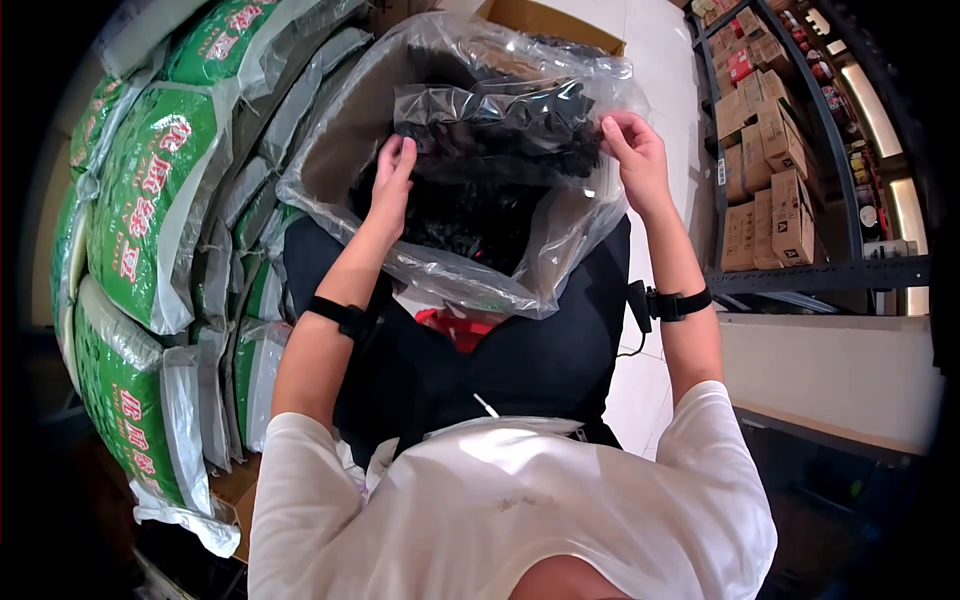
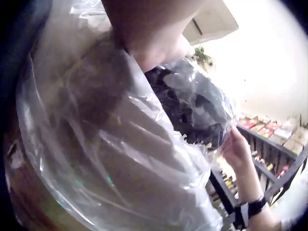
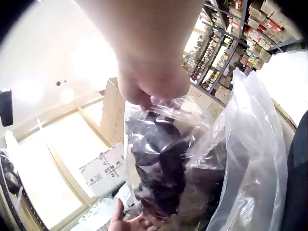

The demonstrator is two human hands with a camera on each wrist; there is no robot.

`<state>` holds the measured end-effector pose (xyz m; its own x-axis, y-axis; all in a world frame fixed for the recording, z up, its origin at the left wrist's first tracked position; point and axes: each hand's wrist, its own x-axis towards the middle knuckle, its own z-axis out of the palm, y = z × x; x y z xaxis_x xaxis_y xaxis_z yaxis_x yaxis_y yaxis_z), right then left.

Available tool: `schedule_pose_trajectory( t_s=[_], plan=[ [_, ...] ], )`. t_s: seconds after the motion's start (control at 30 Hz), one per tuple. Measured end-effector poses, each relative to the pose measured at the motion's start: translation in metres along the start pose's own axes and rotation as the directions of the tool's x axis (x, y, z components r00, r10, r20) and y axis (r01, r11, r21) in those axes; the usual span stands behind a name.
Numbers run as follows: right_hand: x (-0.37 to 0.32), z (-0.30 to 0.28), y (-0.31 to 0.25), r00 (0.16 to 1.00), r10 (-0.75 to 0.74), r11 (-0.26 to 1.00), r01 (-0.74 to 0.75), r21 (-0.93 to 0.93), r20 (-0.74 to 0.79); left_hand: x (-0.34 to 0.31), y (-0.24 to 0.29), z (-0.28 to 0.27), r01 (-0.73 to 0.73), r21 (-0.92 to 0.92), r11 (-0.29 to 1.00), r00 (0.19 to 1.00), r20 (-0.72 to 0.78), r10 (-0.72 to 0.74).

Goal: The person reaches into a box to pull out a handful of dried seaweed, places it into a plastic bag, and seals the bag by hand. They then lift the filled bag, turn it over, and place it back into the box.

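Observation:
A clear plastic bag of black, crinkled pieces [image 1: 490, 110] hangs over a carton lined with a large clear plastic liner [image 1: 440, 270]. My right hand [image 1: 638, 160] pinches the bag's right end between thumb and fingers; the right wrist view shows the plastic gathered at those fingertips. At the bag's other end, my left hand [image 1: 393, 185] touches it with fingers fairly straight and the thumb standing apart. More dark contents [image 1: 470, 225] lie deep inside the liner, partly hidden under the bag.
Green-and-white printed sacks [image 1: 150, 200] are stacked close on the left. Metal shelving with brown cartons [image 1: 765, 140] stands to the right, past a strip of pale floor [image 1: 665, 90]. Another open cardboard box [image 1: 545, 20] is behind the lined carton. My legs [image 1: 590, 320] flank the carton.

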<state>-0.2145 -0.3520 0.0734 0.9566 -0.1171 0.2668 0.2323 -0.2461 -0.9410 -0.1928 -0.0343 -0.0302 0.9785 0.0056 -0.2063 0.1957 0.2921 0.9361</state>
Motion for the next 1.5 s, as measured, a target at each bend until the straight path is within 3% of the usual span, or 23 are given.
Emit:
schedule_pose_trajectory(
  t_s=[0.07, 0.1, 0.17, 0.2, 0.27, 0.43, 0.5, 0.6, 0.63, 0.73, 0.77, 0.8, 0.87, 0.9, 0.97, 1.0, 1.17, 1.23, 1.33, 1.37, 1.43, 1.47, 1.5],
  plan=[
    [0.001, -0.006, 0.001, 0.988, 0.153, 0.957, -0.149, 0.248, 0.005, 0.011, 0.000, -0.007, 0.073, 0.001, 0.997, 0.981, 0.181, -0.072],
    [0.001, -0.008, 0.004, 0.985, 0.168, 0.945, -0.168, 0.280, 0.024, 0.013, 0.009, -0.004, 0.061, 0.002, 0.998, 0.981, 0.186, -0.060],
    [0.000, -0.006, 0.011, 0.977, 0.213, 0.927, -0.198, 0.318, -0.015, 0.010, 0.024, -0.002, -0.032, 0.321, 0.947, 0.994, 0.105, -0.003],
    [0.000, -0.004, 0.010, 0.963, 0.264, 0.906, -0.231, 0.355, -0.047, 0.005, 0.033, 0.002, -0.042, 0.326, 0.945, 0.994, 0.109, 0.007],
    [-0.004, 0.003, 0.010, 0.953, 0.296, 0.887, -0.249, 0.389, -0.064, -0.002, 0.048, 0.010, -0.287, 0.049, 0.957, 0.952, 0.124, 0.279],
    [-0.005, 0.013, 0.015, 0.970, 0.241, 0.893, -0.203, 0.401, -0.046, -0.004, 0.068, 0.001, -0.460, 0.158, 0.874, 0.887, 0.043, 0.459],
    [-0.005, 0.017, 0.011, 0.967, 0.245, 0.911, -0.206, 0.357, -0.065, -0.028, 0.094, -0.005, -0.248, 0.682, 0.688, 0.958, 0.065, 0.280],
    [-0.008, 0.023, 0.004, 0.939, 0.312, 0.909, -0.252, 0.333, -0.141, -0.025, 0.078, -0.019, -0.349, 0.758, 0.551, 0.907, 0.125, 0.403],
    [-0.009, 0.024, 0.003, 0.931, 0.337, 0.905, -0.278, 0.322, -0.142, -0.026, 0.079, -0.023, -0.277, 0.798, 0.535, 0.941, 0.113, 0.320],
    [-0.005, 0.013, 0.024, 0.928, 0.365, 0.880, -0.316, 0.355, -0.078, -0.034, 0.077, -0.031, -0.426, 0.624, 0.655, 0.894, 0.179, 0.411],
    [-0.002, 0.004, 0.036, 0.933, 0.360, 0.860, -0.327, 0.393, -0.010, -0.021, 0.060, -0.044, -0.605, 0.399, 0.689, 0.791, 0.206, 0.576],
    [-0.003, -0.002, 0.036, 0.932, 0.363, 0.857, -0.327, 0.398, -0.015, -0.045, 0.095, -0.032, -0.345, 0.355, 0.869, 0.939, 0.124, 0.322],
    [-0.005, -0.010, 0.032, 0.899, 0.386, 0.760, -0.436, 0.482, 0.206, -0.033, 0.103, -0.060, -0.377, 0.272, 0.885, 0.911, 0.280, 0.302],
    [-0.005, -0.006, 0.035, 0.892, 0.404, 0.721, -0.447, 0.529, 0.203, -0.033, 0.107, -0.052, -0.376, 0.277, 0.884, 0.911, 0.287, 0.297],
    [-0.013, 0.010, 0.025, 0.888, 0.404, 0.730, -0.458, 0.507, 0.221, -0.040, 0.114, -0.022, -0.455, -0.013, 0.891, 0.890, 0.042, 0.455],
    [-0.018, 0.022, 0.019, 0.883, 0.401, 0.742, -0.470, 0.478, 0.244, -0.048, 0.110, -0.015, -0.392, 0.028, 0.920, 0.910, 0.163, 0.383],
    [-0.020, 0.044, 0.023, 0.930, 0.355, 0.772, -0.349, 0.531, 0.095, -0.058, 0.096, -0.005, -0.446, 0.092, 0.890, 0.886, 0.184, 0.425],
    [-0.026, 0.036, 0.026, 0.892, 0.421, 0.816, -0.452, 0.361, 0.164, -0.062, 0.097, -0.007, -0.489, 0.104, 0.866, 0.865, 0.181, 0.467],
    [-0.030, 0.045, 0.029, 0.878, 0.441, 0.726, -0.472, 0.501, 0.188, -0.055, 0.100, -0.012, -0.354, -0.197, 0.914, 0.915, 0.127, 0.382],
    [-0.032, 0.054, 0.028, 0.851, 0.487, 0.675, -0.510, 0.533, 0.198, -0.053, 0.097, -0.012, -0.350, -0.194, 0.916, 0.915, 0.138, 0.379],
    [-0.034, 0.068, 0.012, 0.837, 0.506, 0.630, -0.525, 0.572, 0.210, -0.052, 0.099, -0.011, -0.304, 0.021, 0.953, 0.943, 0.149, 0.297],
    [-0.034, 0.071, 0.007, 0.822, 0.521, 0.587, -0.542, 0.602, 0.231, -0.052, 0.101, -0.010, -0.305, 0.027, 0.952, 0.942, 0.158, 0.297],
    [-0.031, 0.077, 0.012, 0.871, 0.449, 0.665, -0.475, 0.576, 0.200, -0.053, 0.104, -0.009, -0.363, 0.159, 0.918, 0.927, 0.165, 0.337]
  ],
)
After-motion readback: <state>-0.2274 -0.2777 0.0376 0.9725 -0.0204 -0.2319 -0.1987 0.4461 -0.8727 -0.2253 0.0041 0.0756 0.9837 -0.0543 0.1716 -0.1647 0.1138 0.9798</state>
